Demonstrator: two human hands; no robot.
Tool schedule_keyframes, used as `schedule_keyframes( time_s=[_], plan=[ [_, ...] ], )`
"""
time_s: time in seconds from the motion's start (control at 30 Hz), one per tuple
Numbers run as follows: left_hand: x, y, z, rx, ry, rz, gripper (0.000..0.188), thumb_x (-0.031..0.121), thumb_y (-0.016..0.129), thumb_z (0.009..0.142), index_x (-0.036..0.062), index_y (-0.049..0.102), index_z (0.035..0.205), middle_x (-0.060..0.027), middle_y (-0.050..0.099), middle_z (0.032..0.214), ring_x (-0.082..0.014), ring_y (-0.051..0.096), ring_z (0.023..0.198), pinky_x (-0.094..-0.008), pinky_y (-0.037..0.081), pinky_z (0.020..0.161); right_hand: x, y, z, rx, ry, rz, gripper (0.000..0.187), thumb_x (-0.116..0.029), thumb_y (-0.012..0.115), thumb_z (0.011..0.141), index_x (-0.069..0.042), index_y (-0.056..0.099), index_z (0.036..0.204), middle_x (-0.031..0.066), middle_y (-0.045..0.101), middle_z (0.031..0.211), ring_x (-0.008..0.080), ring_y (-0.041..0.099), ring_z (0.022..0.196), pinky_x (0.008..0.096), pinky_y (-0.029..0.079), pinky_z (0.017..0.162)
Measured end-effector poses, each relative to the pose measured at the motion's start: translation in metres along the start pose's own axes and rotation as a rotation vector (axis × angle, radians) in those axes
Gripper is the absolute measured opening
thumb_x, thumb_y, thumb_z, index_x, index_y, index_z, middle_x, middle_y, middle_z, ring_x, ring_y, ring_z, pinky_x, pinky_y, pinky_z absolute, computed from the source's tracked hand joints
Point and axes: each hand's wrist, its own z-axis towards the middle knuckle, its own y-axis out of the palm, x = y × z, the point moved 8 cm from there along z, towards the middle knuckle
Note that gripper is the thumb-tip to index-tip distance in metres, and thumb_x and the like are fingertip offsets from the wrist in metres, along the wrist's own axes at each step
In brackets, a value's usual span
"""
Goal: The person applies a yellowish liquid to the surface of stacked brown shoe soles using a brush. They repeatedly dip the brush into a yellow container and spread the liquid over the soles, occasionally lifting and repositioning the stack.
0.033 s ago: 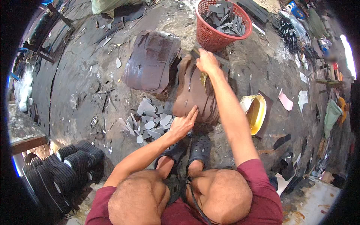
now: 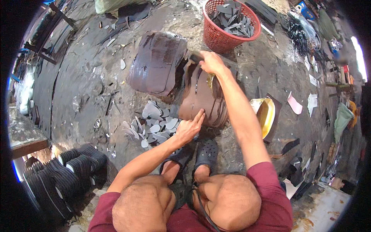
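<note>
A stack of brown sheets [image 2: 197, 102] with wavy edges lies on the floor in front of my feet. The index finger of my left hand [image 2: 190, 127] is stretched out and presses on the stack's near part; the other fingers are curled and hold nothing. At the stack's far end, my right hand [image 2: 211, 63] is closed round a brush [image 2: 196, 57], whose dark end looks blurred over the sheets. Part of the stack's right side is hidden by my right forearm. Just left of the far end sits another pile of dark brown sheets [image 2: 157, 63].
Small grey cut pieces [image 2: 154, 125] lie heaped near my left hand. A red basket [image 2: 216, 38] of similar pieces stands beyond the stack. Right of my forearm is a container with yellow inside [image 2: 266, 120]. Black soles [image 2: 81, 166] are stacked at the lower left.
My right hand has shifted slightly left with the brush, and more of the brush's dark end shows. My left hand stays where it was on the sheets.
</note>
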Motion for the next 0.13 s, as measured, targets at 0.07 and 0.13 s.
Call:
schedule_keyframes(
  time_s=[0.07,0.13],
  plan=[
    [-0.006,-0.002,-0.003,-0.018,-0.013,-0.020,0.071,0.003,0.060,0.079,-0.0006,0.041,0.148,-0.0194,0.034,0.160,-0.0264,0.073,0.068,-0.0383,0.057,0.054,-0.040,0.012,-0.003,-0.257,-0.269,-0.098,0.036,-0.010,0.064,0.077,-0.017,0.073,0.111,0.0129,0.074,0.104,0.0372,0.070,0.101,0.0473,0.057,0.085],
    [-0.006,-0.002,-0.005,-0.086,-0.042,-0.005,0.071,0.003,0.061,0.079,0.0001,0.042,0.148,-0.0195,0.033,0.160,-0.0280,0.073,0.071,-0.0385,0.058,0.056,-0.050,0.032,-0.012,-0.385,-0.303,-0.137,0.040,-0.014,0.066,0.075,-0.031,0.075,0.110,0.0056,0.075,0.110,0.0328,0.070,0.105,0.0448,0.055,0.091]
  ],
)
